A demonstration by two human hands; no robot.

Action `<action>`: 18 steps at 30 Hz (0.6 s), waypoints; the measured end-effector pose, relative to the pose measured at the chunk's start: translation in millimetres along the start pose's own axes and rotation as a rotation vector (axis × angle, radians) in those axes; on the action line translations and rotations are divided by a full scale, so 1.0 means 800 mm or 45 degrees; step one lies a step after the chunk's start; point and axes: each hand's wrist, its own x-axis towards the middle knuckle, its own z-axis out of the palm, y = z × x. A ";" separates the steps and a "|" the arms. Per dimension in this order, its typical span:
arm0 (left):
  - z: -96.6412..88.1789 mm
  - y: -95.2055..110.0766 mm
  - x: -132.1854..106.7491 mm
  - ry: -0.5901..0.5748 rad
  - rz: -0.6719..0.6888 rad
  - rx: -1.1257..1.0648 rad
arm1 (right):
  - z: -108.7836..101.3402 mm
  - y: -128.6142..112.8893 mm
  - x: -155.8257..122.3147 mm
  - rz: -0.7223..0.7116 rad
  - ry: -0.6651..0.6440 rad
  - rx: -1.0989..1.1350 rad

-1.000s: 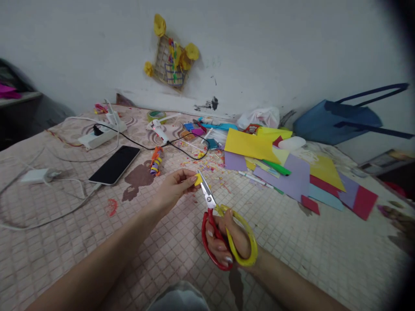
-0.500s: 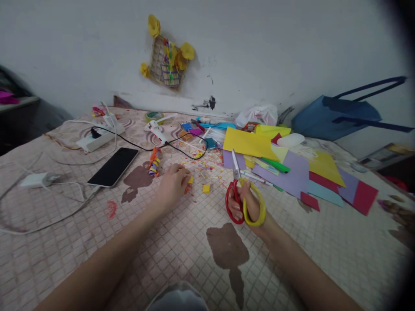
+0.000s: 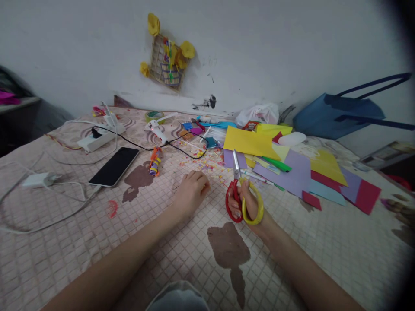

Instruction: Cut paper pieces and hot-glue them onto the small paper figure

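Here the left hand (image 3: 193,190) rests knuckles-up on the checked cloth (image 3: 97,242). Its fingers curl in over the spot where a small yellow paper square lay half a second ago. The square no longer shows, and it cannot be told whether the fingers grip it or merely cover it. A second ago this hand held the square up to the blades.

The right hand (image 3: 248,206), fingers through the red and yellow loops, holds the scissors (image 3: 240,194). The blades are closed and point up and away, and the scissors now sit to the right of the left hand, near but apart. Cutting appears paused, with attention on the cut piece.

On the cloth, from the left, lie a charger (image 3: 37,178), power strip (image 3: 97,139), phone (image 3: 114,160), glue gun (image 3: 157,127), paper scraps (image 3: 202,165), coloured paper sheets (image 3: 249,142) and a green marker (image 3: 276,164). A blue bag (image 3: 337,116) leans on the white wall (image 3: 292,43), which carries a paper-flower decoration (image 3: 168,60).
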 end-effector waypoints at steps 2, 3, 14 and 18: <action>-0.004 0.003 0.001 -0.003 -0.163 -0.323 | 0.000 0.003 -0.001 -0.093 0.025 -0.079; -0.005 0.005 0.001 -0.036 -0.261 -0.521 | -0.001 0.005 -0.001 -0.133 0.041 -0.146; -0.005 0.037 -0.021 -0.289 -0.568 -1.256 | 0.004 0.014 -0.011 -0.249 0.166 -0.391; -0.008 0.038 -0.022 -0.274 -0.511 -1.361 | 0.003 0.019 -0.008 -0.206 0.141 -0.266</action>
